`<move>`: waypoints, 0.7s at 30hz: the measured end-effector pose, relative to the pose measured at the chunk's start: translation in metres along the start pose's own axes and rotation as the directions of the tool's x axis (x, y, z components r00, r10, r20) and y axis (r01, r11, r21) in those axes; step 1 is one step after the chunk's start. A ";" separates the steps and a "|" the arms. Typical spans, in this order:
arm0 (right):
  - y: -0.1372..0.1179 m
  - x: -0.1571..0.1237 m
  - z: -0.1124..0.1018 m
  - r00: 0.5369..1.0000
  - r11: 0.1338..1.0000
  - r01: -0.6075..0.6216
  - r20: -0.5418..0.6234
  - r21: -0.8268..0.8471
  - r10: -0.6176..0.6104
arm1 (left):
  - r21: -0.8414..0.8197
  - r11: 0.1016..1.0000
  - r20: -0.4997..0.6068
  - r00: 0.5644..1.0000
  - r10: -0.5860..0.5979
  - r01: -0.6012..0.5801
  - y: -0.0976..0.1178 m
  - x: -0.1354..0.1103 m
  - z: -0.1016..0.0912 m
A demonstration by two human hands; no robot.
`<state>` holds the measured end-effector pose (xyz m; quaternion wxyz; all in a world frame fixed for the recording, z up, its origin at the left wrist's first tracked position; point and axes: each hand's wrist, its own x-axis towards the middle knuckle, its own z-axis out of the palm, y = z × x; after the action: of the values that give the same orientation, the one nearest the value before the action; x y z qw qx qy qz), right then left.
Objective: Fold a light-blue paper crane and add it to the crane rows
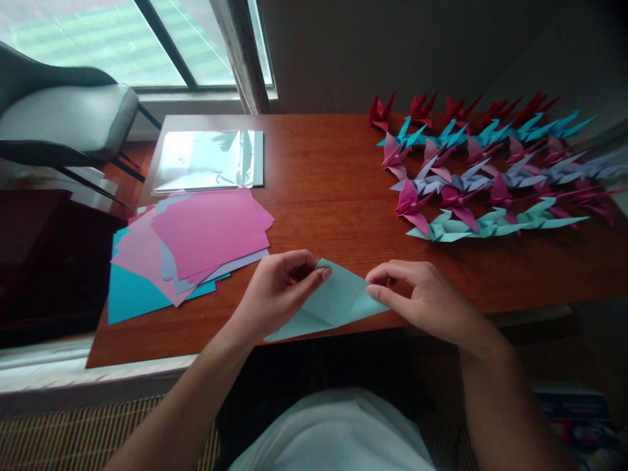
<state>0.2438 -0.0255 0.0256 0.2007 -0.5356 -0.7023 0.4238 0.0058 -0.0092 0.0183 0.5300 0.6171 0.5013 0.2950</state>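
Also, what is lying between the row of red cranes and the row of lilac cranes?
In the head view, two rows lie between the red cranes and the lilac cranes: bright blue cranes, then pink cranes.

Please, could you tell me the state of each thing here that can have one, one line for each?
Mint paper: creased, partly folded, held.
Left hand: pinching the mint paper near its top corner.
Right hand: pinching the mint paper's right side.
Sheets: flat, overlapping in a loose pile.
Cranes: folded, lined up by colour.
Packet: lying flat; whether sealed, I cannot tell.
Chair: upright.
Window: letting light in.
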 end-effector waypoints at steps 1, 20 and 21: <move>-0.002 0.002 0.002 1.000 1.000 0.016 -0.009 0.007 -0.016 | 0.015 1.000 0.015 1.000 0.002 -0.002 0.000 0.000 0.002; 0.008 0.008 -0.003 0.950 0.999 -0.023 -0.311 0.022 0.029 | 0.048 0.996 0.069 0.995 -0.076 0.073 -0.012 -0.025 -0.006; 0.008 0.008 -0.002 0.949 0.999 -0.026 -0.312 0.035 0.035 | 0.070 0.995 0.057 0.996 -0.074 0.070 -0.011 -0.026 -0.006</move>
<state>0.2477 -0.0165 0.0186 0.3108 -0.6036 -0.6469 0.3473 -0.0118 -0.0316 0.0138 0.5339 0.6247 0.5168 0.2400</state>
